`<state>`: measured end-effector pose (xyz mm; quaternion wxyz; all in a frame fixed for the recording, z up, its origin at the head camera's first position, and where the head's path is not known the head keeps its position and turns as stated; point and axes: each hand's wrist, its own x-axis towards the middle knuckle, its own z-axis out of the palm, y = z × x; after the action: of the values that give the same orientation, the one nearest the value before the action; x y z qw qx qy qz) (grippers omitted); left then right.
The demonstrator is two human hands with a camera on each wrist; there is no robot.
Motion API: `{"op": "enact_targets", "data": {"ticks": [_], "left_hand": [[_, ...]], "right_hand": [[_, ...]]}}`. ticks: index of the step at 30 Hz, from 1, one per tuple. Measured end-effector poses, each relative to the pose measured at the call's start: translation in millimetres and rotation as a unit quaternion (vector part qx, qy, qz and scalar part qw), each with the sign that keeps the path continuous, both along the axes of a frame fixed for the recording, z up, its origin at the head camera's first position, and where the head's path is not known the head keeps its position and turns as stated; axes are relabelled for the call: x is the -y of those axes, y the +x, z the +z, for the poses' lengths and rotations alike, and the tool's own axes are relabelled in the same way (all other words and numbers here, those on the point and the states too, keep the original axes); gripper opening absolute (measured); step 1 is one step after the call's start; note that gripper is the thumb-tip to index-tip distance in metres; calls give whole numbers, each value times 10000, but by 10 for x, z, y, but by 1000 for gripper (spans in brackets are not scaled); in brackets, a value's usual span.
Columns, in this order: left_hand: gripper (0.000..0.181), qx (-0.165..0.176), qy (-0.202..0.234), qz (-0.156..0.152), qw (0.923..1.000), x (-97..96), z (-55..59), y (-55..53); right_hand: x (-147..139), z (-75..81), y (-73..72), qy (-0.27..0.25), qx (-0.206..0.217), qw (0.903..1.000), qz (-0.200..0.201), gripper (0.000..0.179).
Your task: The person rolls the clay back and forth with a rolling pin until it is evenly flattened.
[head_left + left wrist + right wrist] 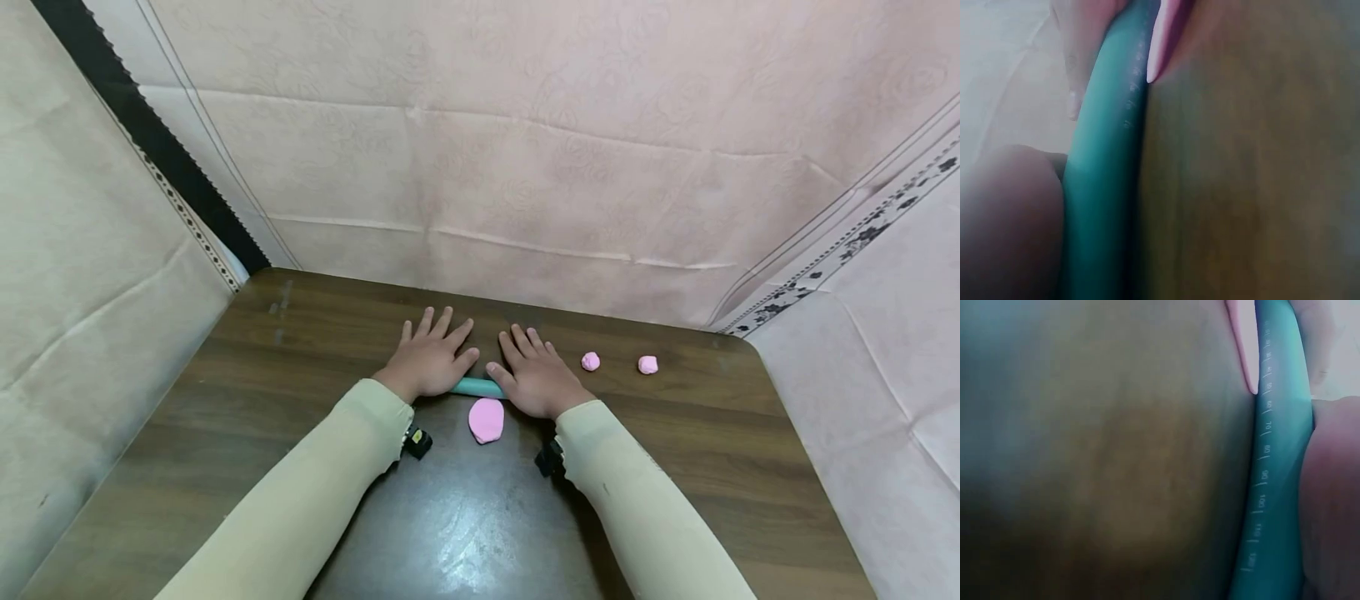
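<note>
A teal rolling pin (477, 387) with printed scale marks lies crosswise on the table under both palms. My left hand (427, 357) rests flat on its left part, fingers straight and spread. On its right part lies my right hand (536, 375), also with straight fingers. Just on the near side of the pin is a flattened pink piece of clay or dough (486, 420). Its edge (1159, 53) meets the teal pin (1105, 144) in the left wrist view. In the right wrist view, numbers run along the pin (1279, 444), beside the pink edge (1246, 344). The palms hide both pin ends.
Two small pink lumps, a left one (590, 361) and a right one (647, 364), sit on the table to the right of my right hand. The dark wooden table (247, 433) has rounded far corners. Pale cloth (525, 183) hangs behind it and at both sides.
</note>
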<state>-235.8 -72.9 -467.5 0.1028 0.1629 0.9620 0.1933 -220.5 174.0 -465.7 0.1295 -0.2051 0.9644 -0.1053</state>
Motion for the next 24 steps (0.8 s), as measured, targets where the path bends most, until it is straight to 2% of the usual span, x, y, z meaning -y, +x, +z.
{"op": "enact_targets", "data": {"ticks": [11,19,24], "left_hand": [[70,-267,-95,-181,9994,19,-32,278],[71,-238,-243,-430,9985,65,-28,500],[72,-286,-199,-632,9974,94,-19,683]], "right_hand": [[2,26,313,-79,-71,9999,48,87],[50,42,588,-66,-298,9995,92,90],[76,58,797,24,-433,9990,95,94]]}}
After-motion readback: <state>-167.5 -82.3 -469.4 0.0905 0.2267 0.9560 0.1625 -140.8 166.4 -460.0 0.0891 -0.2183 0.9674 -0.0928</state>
